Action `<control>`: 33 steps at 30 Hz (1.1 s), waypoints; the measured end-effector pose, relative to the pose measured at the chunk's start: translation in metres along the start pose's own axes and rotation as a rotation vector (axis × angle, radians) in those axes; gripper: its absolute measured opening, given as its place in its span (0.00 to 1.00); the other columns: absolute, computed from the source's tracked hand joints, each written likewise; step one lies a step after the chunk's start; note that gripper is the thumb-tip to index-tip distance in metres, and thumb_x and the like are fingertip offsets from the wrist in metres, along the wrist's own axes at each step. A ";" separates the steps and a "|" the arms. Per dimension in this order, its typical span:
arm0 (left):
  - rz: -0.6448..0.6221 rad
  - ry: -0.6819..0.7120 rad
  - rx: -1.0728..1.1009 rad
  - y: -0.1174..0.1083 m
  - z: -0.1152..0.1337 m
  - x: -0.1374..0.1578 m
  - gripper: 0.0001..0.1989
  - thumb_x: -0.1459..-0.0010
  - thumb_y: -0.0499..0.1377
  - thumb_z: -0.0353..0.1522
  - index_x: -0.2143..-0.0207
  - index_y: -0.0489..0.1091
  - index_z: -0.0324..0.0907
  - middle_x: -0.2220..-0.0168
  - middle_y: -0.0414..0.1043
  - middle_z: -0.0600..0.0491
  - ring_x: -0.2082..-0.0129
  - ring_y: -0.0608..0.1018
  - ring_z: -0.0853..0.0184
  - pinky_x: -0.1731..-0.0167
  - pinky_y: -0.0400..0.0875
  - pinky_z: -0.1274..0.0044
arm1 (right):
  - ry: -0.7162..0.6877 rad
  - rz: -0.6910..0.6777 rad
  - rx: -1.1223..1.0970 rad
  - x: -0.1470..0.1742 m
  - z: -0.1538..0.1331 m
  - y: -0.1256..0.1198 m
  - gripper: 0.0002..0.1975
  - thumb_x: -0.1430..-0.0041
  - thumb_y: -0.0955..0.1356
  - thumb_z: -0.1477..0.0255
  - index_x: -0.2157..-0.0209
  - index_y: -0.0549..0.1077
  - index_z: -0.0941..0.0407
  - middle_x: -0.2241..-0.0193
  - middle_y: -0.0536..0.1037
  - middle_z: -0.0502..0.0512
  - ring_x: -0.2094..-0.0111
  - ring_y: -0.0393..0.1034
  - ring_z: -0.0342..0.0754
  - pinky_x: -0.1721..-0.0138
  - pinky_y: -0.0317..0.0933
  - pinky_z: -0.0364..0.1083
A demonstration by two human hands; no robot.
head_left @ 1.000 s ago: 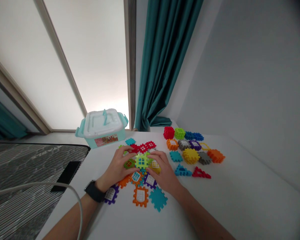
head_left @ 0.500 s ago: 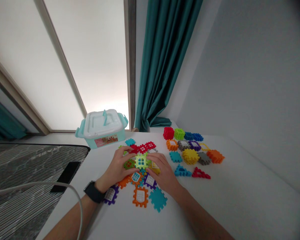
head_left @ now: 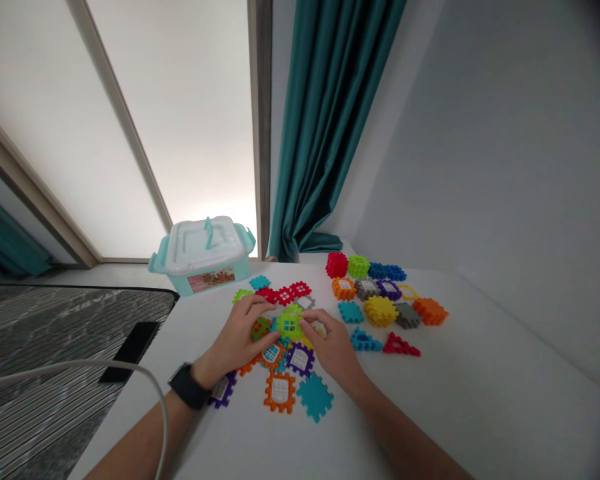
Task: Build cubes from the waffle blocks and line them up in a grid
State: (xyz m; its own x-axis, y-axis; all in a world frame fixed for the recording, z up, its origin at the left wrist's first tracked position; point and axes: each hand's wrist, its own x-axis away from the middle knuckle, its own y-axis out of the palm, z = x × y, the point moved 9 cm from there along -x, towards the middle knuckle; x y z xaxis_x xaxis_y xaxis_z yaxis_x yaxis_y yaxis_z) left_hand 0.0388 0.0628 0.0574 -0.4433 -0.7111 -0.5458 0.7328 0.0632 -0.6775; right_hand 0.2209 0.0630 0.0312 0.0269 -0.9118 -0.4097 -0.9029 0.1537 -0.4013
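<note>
A lime-green toothed building block with a window in it is tilted above the pieces in the middle. My right hand pinches its right edge between thumb and fingers. On the other side, my left hand is spread, thumb and fingers apart, beside the block with a small gap. Under and around them are an orange block with a blue window, a purple window block, an orange window block and a turquoise block. Another purple block is partly behind my left wrist.
A lidded turquoise box stands at the table's back left. Sorted stacks of blocks, such as a yellow stack, lie to the right, with a red triangle piece. Red blocks lie behind my hands. A white cable crosses the lower left.
The lime-green block has tilted and shifted slightly right. My left fingers have come off it, while my right hand keeps its pinch.
</note>
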 end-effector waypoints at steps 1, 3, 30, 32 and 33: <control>0.007 0.036 -0.042 0.000 0.002 0.001 0.22 0.41 0.64 0.36 0.45 0.66 0.45 0.48 0.68 0.45 0.47 0.70 0.55 0.46 0.67 0.61 | 0.058 -0.002 -0.023 0.000 0.006 0.001 0.10 0.39 0.68 0.64 0.63 0.79 0.54 0.65 0.82 0.56 0.62 0.76 0.53 0.57 0.70 0.51; -0.009 0.095 -0.102 0.003 0.007 0.002 0.28 0.44 0.67 0.37 0.42 0.65 0.46 0.47 0.68 0.44 0.47 0.71 0.53 0.47 0.68 0.61 | 0.129 -0.018 -0.076 0.000 0.012 0.004 0.12 0.40 0.68 0.63 0.64 0.80 0.55 0.65 0.83 0.56 0.62 0.77 0.53 0.57 0.70 0.51; 0.036 0.064 0.016 -0.004 0.009 0.001 0.28 0.51 0.66 0.27 0.47 0.66 0.46 0.45 0.60 0.44 0.42 0.68 0.52 0.43 0.68 0.57 | -0.440 -0.032 0.184 0.011 -0.043 0.000 0.13 0.37 0.65 0.76 0.55 0.76 0.50 0.55 0.78 0.58 0.52 0.71 0.53 0.50 0.68 0.55; 0.034 0.047 0.045 -0.006 0.007 0.000 0.27 0.52 0.66 0.27 0.48 0.67 0.45 0.45 0.60 0.44 0.43 0.68 0.52 0.43 0.68 0.58 | -0.497 -0.050 0.236 0.014 -0.046 0.003 0.14 0.37 0.65 0.77 0.54 0.76 0.49 0.53 0.77 0.58 0.51 0.70 0.54 0.48 0.68 0.57; 0.026 0.035 0.059 -0.005 0.006 0.000 0.26 0.52 0.66 0.27 0.49 0.68 0.45 0.45 0.60 0.44 0.43 0.68 0.52 0.43 0.68 0.58 | -0.508 -0.057 0.249 0.015 -0.046 0.004 0.13 0.37 0.65 0.77 0.55 0.76 0.49 0.53 0.77 0.58 0.50 0.70 0.54 0.48 0.67 0.57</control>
State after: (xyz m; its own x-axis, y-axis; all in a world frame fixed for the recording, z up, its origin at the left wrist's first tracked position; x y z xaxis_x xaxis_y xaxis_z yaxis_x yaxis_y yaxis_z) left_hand 0.0382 0.0584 0.0642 -0.4402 -0.6850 -0.5804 0.7732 0.0393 -0.6329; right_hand 0.1980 0.0328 0.0612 0.3316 -0.6333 -0.6993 -0.7669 0.2507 -0.5908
